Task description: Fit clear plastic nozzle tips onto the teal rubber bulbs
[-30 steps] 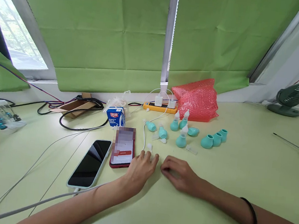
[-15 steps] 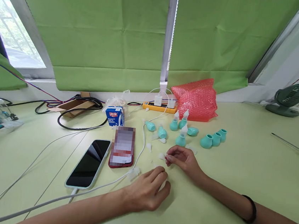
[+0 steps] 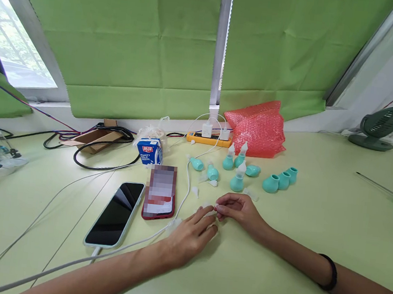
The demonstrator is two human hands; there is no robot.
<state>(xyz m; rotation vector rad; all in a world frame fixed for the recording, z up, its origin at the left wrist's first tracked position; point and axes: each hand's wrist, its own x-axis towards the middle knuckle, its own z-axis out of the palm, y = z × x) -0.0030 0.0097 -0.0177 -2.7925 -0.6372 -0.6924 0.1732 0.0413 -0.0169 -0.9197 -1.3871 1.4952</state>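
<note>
My left hand (image 3: 192, 235) lies low over the table with its fingers stretched out toward my right fingertips; nothing shows in it. My right hand (image 3: 240, 211) is closed in a pinch, and whatever is between thumb and forefinger is too small to make out. Beyond the hands stand several teal squeeze bulbs with clear pointed tips, such as the front one (image 3: 237, 183). Two more teal bulbs (image 3: 212, 172) lie tipped to the left. A loose clear tip (image 3: 195, 192) rests near my left fingers, and another translucent piece (image 3: 251, 195) lies behind my right hand.
Three open teal bulbs (image 3: 270, 184) stand at right. Two phones, one black-screened (image 3: 115, 215) and one red-cased (image 3: 159, 192), lie left with a white cable. Behind are a milk carton (image 3: 150, 152), power strip (image 3: 197, 138) and red bubble bag (image 3: 259, 130). A screwdriver (image 3: 378, 184) and fan (image 3: 381, 129) are right.
My left hand has moved forward and slightly left, its fingers straightening from a curl. My right hand has shifted only a little, still pinching.
</note>
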